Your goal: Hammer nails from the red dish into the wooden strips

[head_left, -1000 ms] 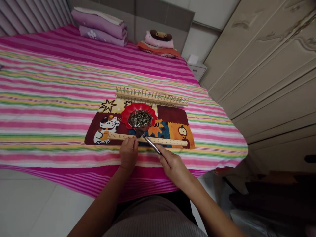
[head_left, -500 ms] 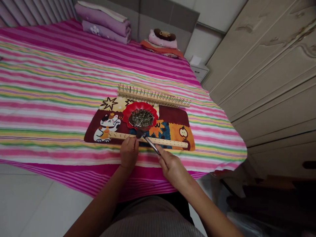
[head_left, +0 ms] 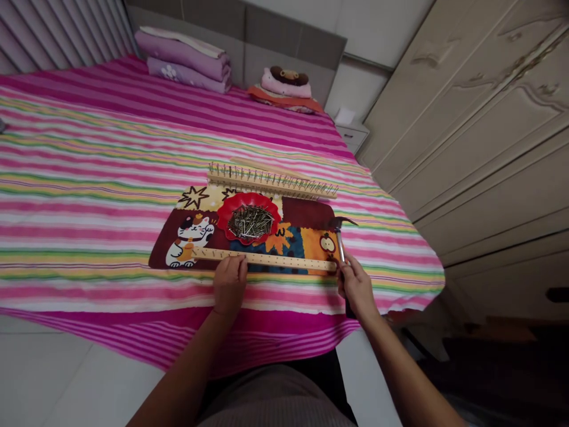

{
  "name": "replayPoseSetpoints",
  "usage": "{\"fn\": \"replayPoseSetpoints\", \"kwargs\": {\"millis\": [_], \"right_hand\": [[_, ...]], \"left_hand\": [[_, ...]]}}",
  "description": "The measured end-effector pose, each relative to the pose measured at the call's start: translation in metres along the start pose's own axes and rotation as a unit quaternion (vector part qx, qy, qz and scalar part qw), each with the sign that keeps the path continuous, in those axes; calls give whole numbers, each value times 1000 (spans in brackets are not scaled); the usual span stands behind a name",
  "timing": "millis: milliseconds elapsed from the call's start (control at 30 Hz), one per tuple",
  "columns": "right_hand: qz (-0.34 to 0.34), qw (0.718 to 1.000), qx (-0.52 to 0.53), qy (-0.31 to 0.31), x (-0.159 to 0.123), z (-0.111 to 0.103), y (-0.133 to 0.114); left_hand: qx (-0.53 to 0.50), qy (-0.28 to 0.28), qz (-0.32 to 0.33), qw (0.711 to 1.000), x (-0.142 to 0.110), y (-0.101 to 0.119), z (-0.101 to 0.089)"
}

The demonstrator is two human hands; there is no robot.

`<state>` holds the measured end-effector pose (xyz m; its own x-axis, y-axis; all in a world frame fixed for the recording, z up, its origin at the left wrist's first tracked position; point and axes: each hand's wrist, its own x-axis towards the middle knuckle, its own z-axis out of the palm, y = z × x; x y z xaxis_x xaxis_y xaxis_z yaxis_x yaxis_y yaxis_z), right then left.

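A wooden strip with a row of small holes (head_left: 284,261) lies across a patterned mat (head_left: 306,210) on the striped bedspread. My left hand (head_left: 230,283) rests on the strip near its middle, fingers curled against the wood. My right hand (head_left: 357,289) grips the handle of a small hammer (head_left: 340,237) at the strip's right end, head pointing away from me. A red dish (head_left: 227,207) full of small nails sits just beyond the strip. Behind it lies a second wooden strip (head_left: 271,181) with many nails standing upright in it.
The bed (head_left: 89,172) fills the left and middle, its near edge by my knees. Folded purple bedding (head_left: 184,56) and a plush toy (head_left: 288,80) sit at the headboard. A cream wardrobe (head_left: 480,118) stands close on the right, a small nightstand (head_left: 351,130) beyond.
My right hand has swung the hammer from the middle of the strip, beside my left hand, out to the strip's right end. My left hand has stayed on the strip.
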<state>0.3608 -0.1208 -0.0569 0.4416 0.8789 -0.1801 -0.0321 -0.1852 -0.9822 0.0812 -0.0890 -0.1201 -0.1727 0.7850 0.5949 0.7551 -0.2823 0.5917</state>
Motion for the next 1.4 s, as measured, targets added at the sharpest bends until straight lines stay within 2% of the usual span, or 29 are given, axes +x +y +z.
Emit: {"fn": "replayPoseSetpoints", "kwargs": {"millis": [100, 200, 300, 367, 467, 567, 667, 800, 1000, 1233, 1400], "right_hand": [[51, 997, 51, 39, 25, -18, 8], [101, 991, 87, 27, 37, -31, 15], [119, 986, 114, 13, 41, -36, 23], [120, 984, 127, 15, 41, -36, 27], [123, 983, 138, 24, 43, -35, 31], [121, 982, 143, 32, 43, -35, 32], [117, 982, 147, 33, 43, -35, 33], [116, 981, 150, 34, 43, -35, 34], [109, 982, 152, 39, 43, -34, 35], [99, 983, 150, 47, 43, -33, 37], [99, 983, 149, 47, 43, -33, 38]], "left_hand": [[-20, -7, -7, 1000, -2, 2, -7], [-20, -4, -7, 1000, 4, 6, -25], [12, -13, 14, 1000, 28, 10, -42], [37, -33, 40, 998, 54, 10, -44], [88, -119, 85, 985, 95, 7, -28], [164, -228, 84, 956, 126, 1, -4], [221, -329, 47, 917, 142, -1, 11], [250, -428, 22, 868, 154, 1, 14], [268, -462, 32, 845, 161, 7, 17], [287, -506, 32, 813, 165, 23, 19], [285, -512, 22, 810, 166, 32, 17]]}}
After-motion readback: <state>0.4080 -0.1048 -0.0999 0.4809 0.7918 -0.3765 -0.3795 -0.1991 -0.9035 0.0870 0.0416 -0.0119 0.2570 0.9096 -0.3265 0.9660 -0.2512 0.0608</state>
